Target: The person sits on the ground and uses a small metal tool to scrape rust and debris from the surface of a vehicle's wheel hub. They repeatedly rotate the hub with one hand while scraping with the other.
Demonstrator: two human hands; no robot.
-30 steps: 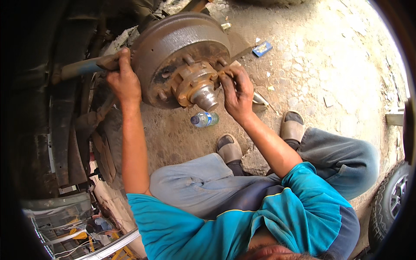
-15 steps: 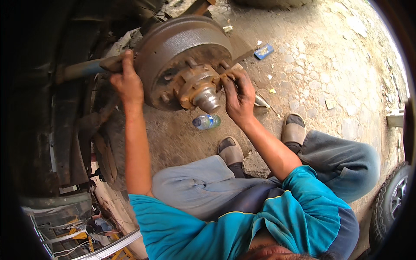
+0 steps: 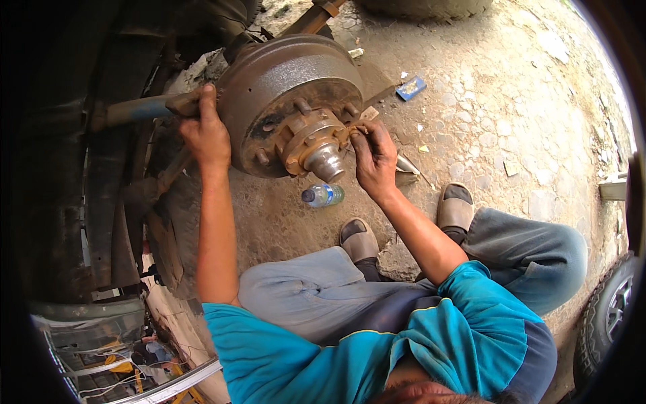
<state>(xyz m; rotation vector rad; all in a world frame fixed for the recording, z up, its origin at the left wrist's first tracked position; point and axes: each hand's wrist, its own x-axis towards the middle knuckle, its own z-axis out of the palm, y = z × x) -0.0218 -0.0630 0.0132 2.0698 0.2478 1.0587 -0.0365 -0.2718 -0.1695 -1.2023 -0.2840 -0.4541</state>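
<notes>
A rusty brown brake drum [image 3: 296,75] fills the upper middle, its face and studs turned toward me. At its centre sits a rusty wheel hub [image 3: 311,138] with a shiny, rounded metal end [image 3: 326,163]. My left hand [image 3: 207,138] is closed on the drum's left edge, thumb up and fingers partly hidden. Close beside that thumb is the end of a blue-grey cylindrical bar [image 3: 138,109]. On the other side, my right hand [image 3: 377,156] has its fingers pinched together at the hub's right rim; whether a small part is between them is hidden.
A plastic bottle [image 3: 323,195] lies below the drum. Farther right are a blue box [image 3: 410,87] and a pointed metal piece [image 3: 406,164]. Dark vehicle bodywork [image 3: 60,202] runs along the left. A tyre [image 3: 599,323] stands at lower right, another tyre [image 3: 424,7] at the top.
The drum and hub sit slightly lower and farther right in view. My left hand has shifted a little right and down with the drum; my right fingers remain at the hub's rim.
</notes>
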